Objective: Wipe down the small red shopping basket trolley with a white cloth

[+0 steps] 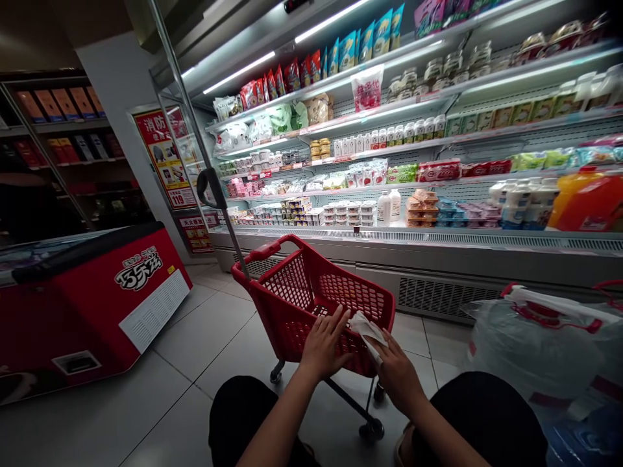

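Right in front of me stands a small red shopping cart [282,324] with a perforated plastic basket and dark wheels. My left hand [325,344] rests against the near side of the basket, fingers stretched out and holding nothing. In my right hand [398,373] is a crumpled white wipe [366,327], pressed to the basket's outer wall close to its top rim; paper or cloth, I cannot tell. Part of the wipe is hidden under the fingers. From the cart's handle end rises a long pole [195,123] with a black loop grip [211,188].
Behind the cart runs an open refrigerated shelf [379,237] full of packaged goods. A red chest freezer [97,311] stands to the left on the tiled floor [195,363]. Large clear water jugs [530,350] with red handles sit close on the right. My knees flank the cart.
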